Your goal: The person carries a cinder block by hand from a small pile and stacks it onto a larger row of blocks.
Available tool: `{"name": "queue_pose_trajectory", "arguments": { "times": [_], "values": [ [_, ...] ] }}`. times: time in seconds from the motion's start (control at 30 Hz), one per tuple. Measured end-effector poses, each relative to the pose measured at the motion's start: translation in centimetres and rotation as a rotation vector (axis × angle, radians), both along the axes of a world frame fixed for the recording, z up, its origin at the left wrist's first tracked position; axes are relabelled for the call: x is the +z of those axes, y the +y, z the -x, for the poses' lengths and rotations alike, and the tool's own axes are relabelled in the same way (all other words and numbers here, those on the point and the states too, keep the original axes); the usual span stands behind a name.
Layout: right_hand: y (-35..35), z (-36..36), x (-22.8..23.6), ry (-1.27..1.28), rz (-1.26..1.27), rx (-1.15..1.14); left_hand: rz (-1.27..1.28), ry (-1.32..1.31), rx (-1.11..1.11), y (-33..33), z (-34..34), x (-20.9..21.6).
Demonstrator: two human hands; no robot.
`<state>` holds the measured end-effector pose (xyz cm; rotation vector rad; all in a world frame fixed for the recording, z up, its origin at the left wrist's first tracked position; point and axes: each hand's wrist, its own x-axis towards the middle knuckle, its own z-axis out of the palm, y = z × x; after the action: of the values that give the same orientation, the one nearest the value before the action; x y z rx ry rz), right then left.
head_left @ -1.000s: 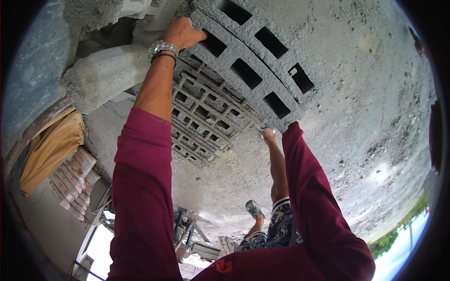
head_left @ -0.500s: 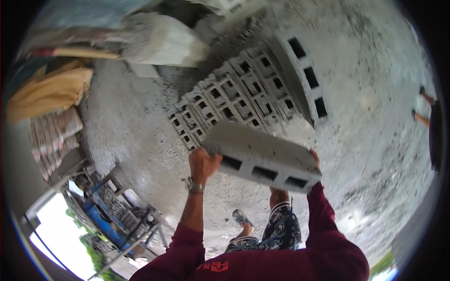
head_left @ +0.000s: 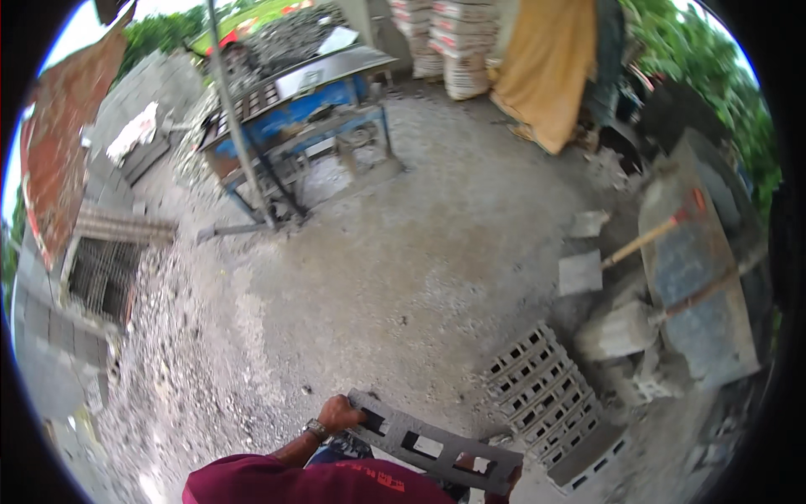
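A long grey hollow concrete block is held in front of my body, low in the head view, its row of openings facing up toward me. My left hand, a watch at its wrist, is closed round the block's left end. My right hand grips the right end; most of it is hidden behind the block and at the picture's lower edge. Close by on the right, several similar hollow blocks stand in tight rows on the ground, their openings showing.
Ahead stands a blue metal bench-like frame, with a slanting pole beside it. Stacked bags and a tan cloth are at the back. A shovel and a metal sheet lie right. Loose gravel covers the left ground.
The view has swung round to the left, bringing the blue frame ahead and the block rows to my right. The block, still in both hands, now sits lower and closer to my body.
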<state>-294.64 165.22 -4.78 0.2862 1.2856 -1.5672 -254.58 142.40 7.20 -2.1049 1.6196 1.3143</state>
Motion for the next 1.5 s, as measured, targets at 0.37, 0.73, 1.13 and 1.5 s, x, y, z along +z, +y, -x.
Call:
{"name": "queue_pose_trajectory", "arguments": {
  "times": [0.37, 0.73, 1.13, 1.5],
  "values": [
    [-33.5, -31.2, 14.6, 0.292, 0.369, 0.531, 0.181, 0.047, 0.571, -6.6, -35.0, 9.3],
    [-60.6, -69.0, 15.4, -0.151, 0.194, 1.003, 0.386, 0.003, 1.102, -13.5, -65.0, 8.2],
    [-80.9, -115.0, 8.0, 0.011, 0.063, 1.300, 0.458, -0.046, 1.540, -23.9, -100.8, 9.8],
    [-97.5, -146.9, 17.0, 0.203, 0.110, 1.102, 0.516, 0.076, 1.292, -44.7, -138.2, 10.0]
  ]
}}
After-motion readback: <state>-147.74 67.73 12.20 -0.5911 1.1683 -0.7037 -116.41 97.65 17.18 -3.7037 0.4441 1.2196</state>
